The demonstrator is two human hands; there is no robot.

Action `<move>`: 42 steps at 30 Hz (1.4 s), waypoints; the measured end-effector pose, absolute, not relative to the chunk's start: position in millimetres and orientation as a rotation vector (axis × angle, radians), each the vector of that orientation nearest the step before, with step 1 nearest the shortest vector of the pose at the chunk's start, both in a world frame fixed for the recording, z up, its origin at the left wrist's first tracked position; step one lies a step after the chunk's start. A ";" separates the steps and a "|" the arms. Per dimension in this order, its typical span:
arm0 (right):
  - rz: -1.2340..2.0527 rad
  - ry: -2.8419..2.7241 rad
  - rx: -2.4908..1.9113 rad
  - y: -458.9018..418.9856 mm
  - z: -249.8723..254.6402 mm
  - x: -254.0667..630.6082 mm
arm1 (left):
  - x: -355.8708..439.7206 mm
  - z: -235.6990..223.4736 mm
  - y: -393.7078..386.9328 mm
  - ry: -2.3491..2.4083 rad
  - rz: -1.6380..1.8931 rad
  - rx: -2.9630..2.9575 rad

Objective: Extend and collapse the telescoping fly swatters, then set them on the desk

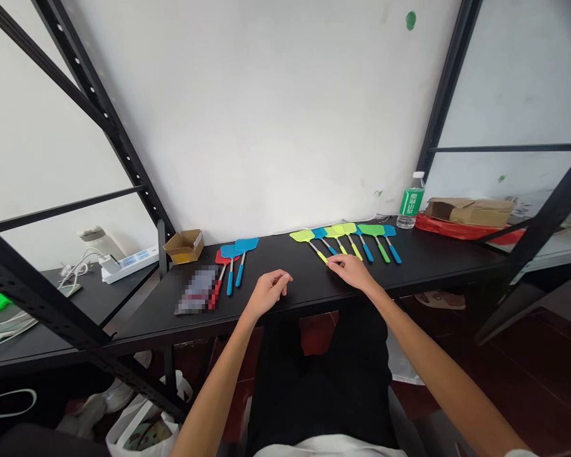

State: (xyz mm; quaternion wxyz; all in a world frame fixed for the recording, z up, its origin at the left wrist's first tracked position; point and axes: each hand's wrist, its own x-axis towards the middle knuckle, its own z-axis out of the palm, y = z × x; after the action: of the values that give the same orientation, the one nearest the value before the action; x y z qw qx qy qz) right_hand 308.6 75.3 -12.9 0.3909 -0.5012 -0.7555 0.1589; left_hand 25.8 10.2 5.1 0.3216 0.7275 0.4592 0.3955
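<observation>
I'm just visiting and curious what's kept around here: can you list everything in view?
yellow swatters: three, right group
blue swatters: five, two left, three right
green swatter: one, right group
red swatter: one, left, partly covered
pixelated item: one, greyish, left
small box: one, brown, left
water bottle: one, clear, green label, right
cardboard: brown, on red plastic, far right
power strip: one, white, far left
cables: white, count unclear, far left
carrier bag: white, lower left
footwear: lower left and right, count unclear
shelving: black, before white wall
left hand: one, bare, above front edge
right hand: one, bare, fingers at leftmost yellow handle
</observation>
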 end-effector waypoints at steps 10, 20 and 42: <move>0.383 -1.906 -1.243 70.7 -10.3 307.9 | 26.4 4.3 11.2 1.237 1.025 1.943; 0.405 -1.914 -1.257 74.9 -12.9 308.8 | 30.8 -1.2 9.2 2.185 1.226 1.959; 0.428 -1.927 -1.265 74.1 -11.7 309.4 | 32.5 -1.4 10.4 2.204 1.005 2.002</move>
State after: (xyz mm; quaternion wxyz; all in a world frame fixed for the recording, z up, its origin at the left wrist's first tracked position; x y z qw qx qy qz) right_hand 309.4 74.1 -11.7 0.3879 -0.4972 -0.7576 0.1683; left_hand 32.5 10.4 -1.4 -0.0005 0.6370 0.7014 0.3198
